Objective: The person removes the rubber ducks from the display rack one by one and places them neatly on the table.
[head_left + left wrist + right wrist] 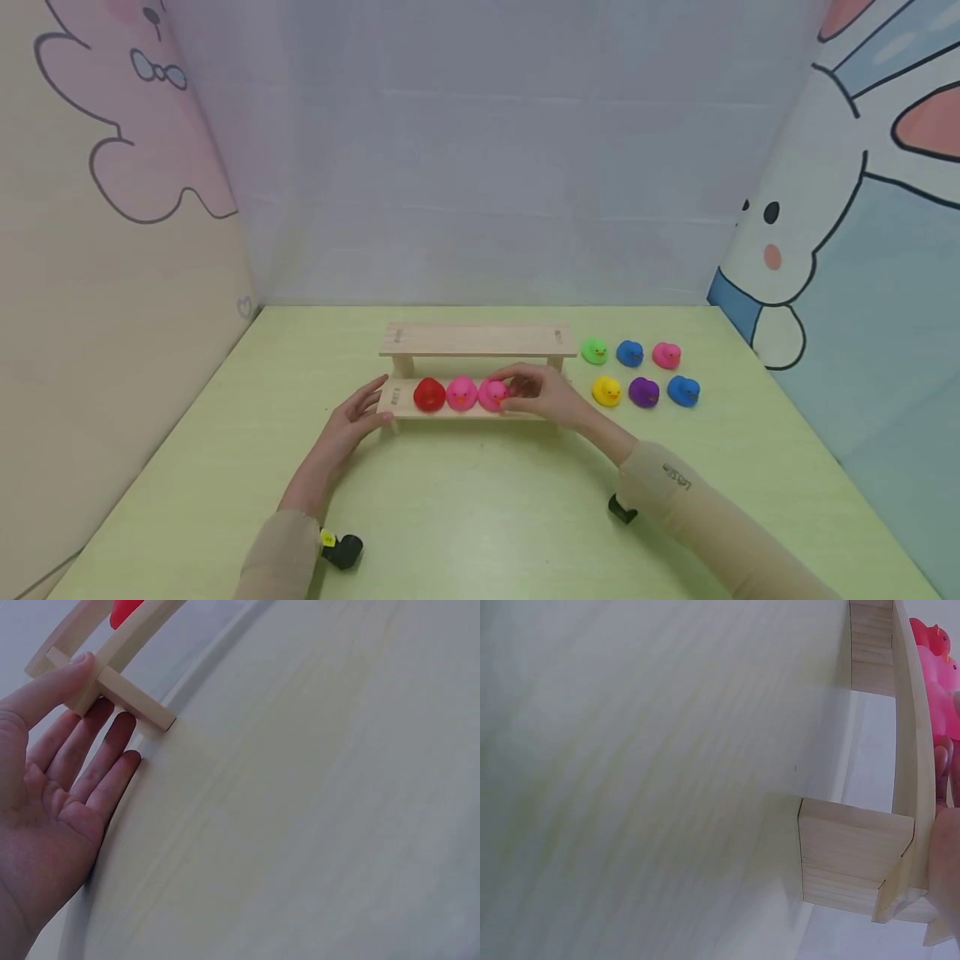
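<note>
A two-step wooden stand (480,340) stands on the table. On its lower step, a red rubber duck (429,395), a pink duck (462,393) and a second pink duck (492,395) sit side by side. My right hand (542,395) pinches the second pink duck from its right side, fingers low by the board. At the left end of that step, my left hand (352,421) grips the board; the left wrist view has the thumb on top of the wood (133,697) and the fingers below. Part of the lower step is hidden behind my right hand.
Right of the stand lie two rows of ducks: green (594,351), blue (630,353) and pink (667,355) behind, yellow (607,391), purple (644,392) and another blue duck (683,391) in front. Printed cloth walls surround the table (480,517).
</note>
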### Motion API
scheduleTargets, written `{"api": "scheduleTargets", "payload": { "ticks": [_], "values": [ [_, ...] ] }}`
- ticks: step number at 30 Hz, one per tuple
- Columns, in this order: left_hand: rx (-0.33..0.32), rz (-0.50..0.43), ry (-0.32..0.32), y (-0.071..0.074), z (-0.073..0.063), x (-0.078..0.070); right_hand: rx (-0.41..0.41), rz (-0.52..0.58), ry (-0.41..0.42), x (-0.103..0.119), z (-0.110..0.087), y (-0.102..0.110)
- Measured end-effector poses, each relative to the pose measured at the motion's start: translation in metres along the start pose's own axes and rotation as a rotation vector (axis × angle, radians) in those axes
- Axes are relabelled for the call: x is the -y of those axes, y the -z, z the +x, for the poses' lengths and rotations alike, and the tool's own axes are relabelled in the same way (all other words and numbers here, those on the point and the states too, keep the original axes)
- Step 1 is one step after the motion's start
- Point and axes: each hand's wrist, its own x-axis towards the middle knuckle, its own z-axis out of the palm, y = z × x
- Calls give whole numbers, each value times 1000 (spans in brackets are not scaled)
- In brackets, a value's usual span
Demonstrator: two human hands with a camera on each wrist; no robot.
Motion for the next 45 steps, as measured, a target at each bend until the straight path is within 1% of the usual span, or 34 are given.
{"api": "scheduleTargets", "payload": {
  "ticks": [9,20,23,26,31,33,38,40,45],
  "values": [
    [1,-24,-11,-2,0,2,-7,-8,-10,0,-1,1],
    [-2,-18,7,-1,-4,-1,-8,33,17,-1,1,-1],
    [1,-10,0,-2,-3,0,-7,38,10,3,0,-1],
    [3,-10,-3,-2,-3,1,-23,28,-8,7,-4,0],
    [-6,-18,-1,-3,-2,1,-85,4,-36,14,-16,6],
    [-7,-19,-3,-3,-2,1,-110,-3,-42,15,-25,8],
    [-5,-19,-10,-3,-2,1,-157,-40,-85,16,-50,15],
    [-6,-19,-11,-2,-3,2,-170,-59,-107,18,-59,19],
    [-6,-20,-14,-3,-4,2,-213,-110,-131,20,-79,32]
  ]
}}
